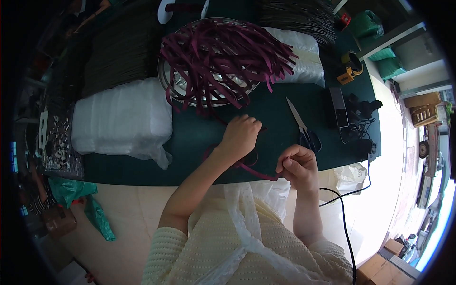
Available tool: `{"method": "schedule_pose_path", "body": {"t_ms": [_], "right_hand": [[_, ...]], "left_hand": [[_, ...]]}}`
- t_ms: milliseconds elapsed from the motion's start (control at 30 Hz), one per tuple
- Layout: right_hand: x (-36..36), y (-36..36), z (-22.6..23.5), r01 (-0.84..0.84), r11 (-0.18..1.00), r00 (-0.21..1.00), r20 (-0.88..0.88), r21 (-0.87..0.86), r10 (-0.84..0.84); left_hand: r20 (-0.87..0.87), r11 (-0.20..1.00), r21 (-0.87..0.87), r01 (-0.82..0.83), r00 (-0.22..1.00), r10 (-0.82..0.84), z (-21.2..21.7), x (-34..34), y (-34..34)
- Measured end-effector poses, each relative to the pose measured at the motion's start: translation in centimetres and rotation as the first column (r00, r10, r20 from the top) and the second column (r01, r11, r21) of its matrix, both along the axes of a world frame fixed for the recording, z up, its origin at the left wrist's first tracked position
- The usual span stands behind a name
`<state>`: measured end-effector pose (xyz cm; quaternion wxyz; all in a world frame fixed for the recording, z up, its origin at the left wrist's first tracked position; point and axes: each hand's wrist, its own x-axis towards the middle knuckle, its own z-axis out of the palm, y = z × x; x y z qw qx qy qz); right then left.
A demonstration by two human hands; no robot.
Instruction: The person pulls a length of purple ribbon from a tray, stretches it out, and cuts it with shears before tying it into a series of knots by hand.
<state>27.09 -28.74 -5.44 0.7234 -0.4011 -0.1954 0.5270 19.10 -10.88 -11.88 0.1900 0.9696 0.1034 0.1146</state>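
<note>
A maroon ribbon point(259, 174) curves over the dark green tabletop near its front edge. One end of it runs up to my right hand point(300, 167), whose thumb and fingers are pinched together on it. My left hand point(241, 135) is closed further in on the table. Short bits of maroon ribbon show on both sides of that fist, and its fingertips are hidden. Just beyond lies a round metal tray point(164, 78) heaped with many cut maroon ribbon strips point(223, 52). Scissors with dark handles point(302, 124) rest, blades pointing away, beyond my right hand.
White plastic-wrapped bundles point(123, 118) stand left of the tray, with another wrapped pack point(304, 57) behind right. A black box point(336, 108), cables and a yellow tape dispenser point(350, 71) occupy the right side. A ribbon spool point(183, 8) sits at the back.
</note>
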Motion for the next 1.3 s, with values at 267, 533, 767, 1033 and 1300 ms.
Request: {"method": "schedule_pose_path", "body": {"t_ms": [267,533,767,1033,1300], "right_hand": [[-0.6,1.9,0.7,0.128,0.982,0.929,0.329,0.142,-0.169],[-3.0,5.6,3.8,0.288,0.949,0.812,0.492,0.129,-0.313],[-3.7,6.5,3.1,0.384,0.904,0.731,0.535,0.189,-0.422],[-3.4,6.2,2.3,0.347,0.914,0.813,0.419,0.211,-0.405],[-3.3,6.0,2.0,0.342,0.911,0.792,0.452,0.228,-0.411]], "left_hand": [[0.275,0.399,-0.905,0.147,0.918,0.287,6.0,-2.4,-0.8],[0.38,0.341,-0.912,0.227,0.783,0.493,7.9,-4.8,-2.6],[0.392,0.287,-0.92,0.268,0.684,0.615,8.4,-4.6,-3.9],[0.404,0.339,-0.907,0.25,0.741,0.536,8.1,-4.7,-3.6],[0.405,0.337,-0.903,0.266,0.788,0.463,7.9,-5.5,-2.4]]}}
